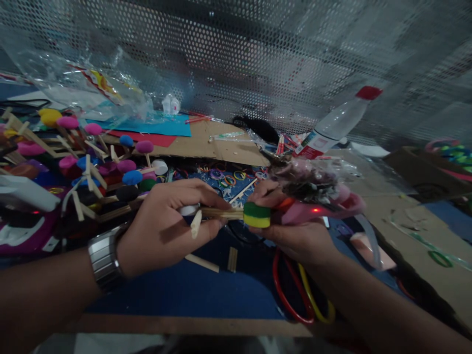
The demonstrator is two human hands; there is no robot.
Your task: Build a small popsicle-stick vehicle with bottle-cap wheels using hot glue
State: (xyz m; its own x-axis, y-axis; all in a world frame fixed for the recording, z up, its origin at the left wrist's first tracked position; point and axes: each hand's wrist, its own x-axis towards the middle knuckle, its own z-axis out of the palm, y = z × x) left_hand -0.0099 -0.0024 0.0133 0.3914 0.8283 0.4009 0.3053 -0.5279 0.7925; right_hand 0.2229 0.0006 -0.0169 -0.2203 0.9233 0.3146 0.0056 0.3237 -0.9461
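My left hand (162, 228), with a metal watch at the wrist, is closed around a small wooden stick piece (224, 213). A pale stick end (196, 223) juts out near its fingers. My right hand (306, 238) pinches a green-and-yellow disc (257, 215) between thumb and fingers, against the end of the wooden piece. A pink glue gun (308, 213) with a lit red light lies along the same hand and appears held in it. Crumpled clear plastic (313, 177) sits just above the gun. Below the hands, short wooden sticks (232, 259) lie on the blue surface (177, 295).
Several stick pieces with coloured round heads (127, 177) crowd the left, beside a purple-and-white device (33, 226). A red-capped bottle (339, 120) leans at the back right. Cardboard (232, 147), red and yellow loops (295, 290) and a perforated metal panel (236, 64) surround the work area.
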